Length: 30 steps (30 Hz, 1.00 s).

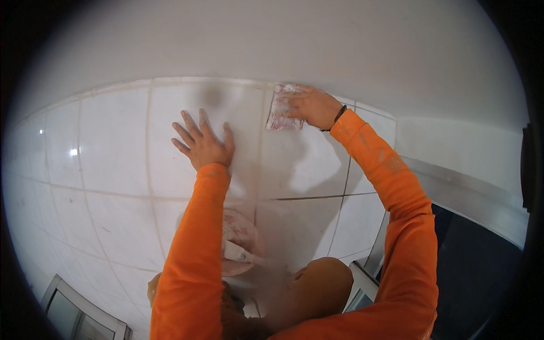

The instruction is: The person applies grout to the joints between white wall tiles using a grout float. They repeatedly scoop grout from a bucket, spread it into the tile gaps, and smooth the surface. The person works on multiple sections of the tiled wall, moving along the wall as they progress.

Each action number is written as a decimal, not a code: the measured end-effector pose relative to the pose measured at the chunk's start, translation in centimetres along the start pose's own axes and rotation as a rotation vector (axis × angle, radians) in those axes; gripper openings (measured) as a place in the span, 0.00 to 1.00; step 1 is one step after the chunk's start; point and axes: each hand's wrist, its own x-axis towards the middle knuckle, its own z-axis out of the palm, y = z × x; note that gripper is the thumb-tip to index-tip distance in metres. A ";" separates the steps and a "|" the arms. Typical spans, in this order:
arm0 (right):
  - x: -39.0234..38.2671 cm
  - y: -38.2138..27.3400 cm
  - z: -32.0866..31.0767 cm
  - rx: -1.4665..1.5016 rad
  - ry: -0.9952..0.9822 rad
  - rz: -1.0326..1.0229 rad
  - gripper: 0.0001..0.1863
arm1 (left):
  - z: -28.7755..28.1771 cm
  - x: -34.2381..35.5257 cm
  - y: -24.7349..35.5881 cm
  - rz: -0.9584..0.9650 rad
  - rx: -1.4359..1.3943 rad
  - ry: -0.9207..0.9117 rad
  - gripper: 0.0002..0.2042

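Observation:
My left hand point(205, 141) lies flat on a white tile point(187, 122), fingers spread, with nothing in it. Higher up and to the right, my right hand point(317, 107) grips a flat, reddish, roughly rectangular pad point(281, 117) smeared with white paste. The pad rests against the tiles over a joint, near their upper edge. Its exact kind is unclear. Below my hands sits a round pinkish bowl point(242, 218) with white and red smears. A putty knife or similar flat white-coated tool point(238, 252) lies in it. My left sleeve hides part of the bowl.
A plain pale surface point(272, 39) meets the tiles along the top. Some joints look light; others, such as the dark joint point(306, 198), are darker. Metal-framed panels stand at lower left point(85, 314) and right point(481, 187). My bent knee point(323, 283) is close to the bowl.

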 end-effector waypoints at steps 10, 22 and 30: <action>-15.6 3.5 3.4 0.186 -0.087 0.333 0.34 | 0.4 -0.1 0.2 -0.005 0.001 -0.009 0.36; -11.8 -0.3 8.9 -0.219 0.079 0.716 0.30 | 1.3 -0.1 0.2 0.025 0.051 0.016 0.36; -17.0 -1.4 4.1 0.123 -0.022 0.820 0.31 | 0.5 0.0 0.0 0.026 0.078 0.019 0.36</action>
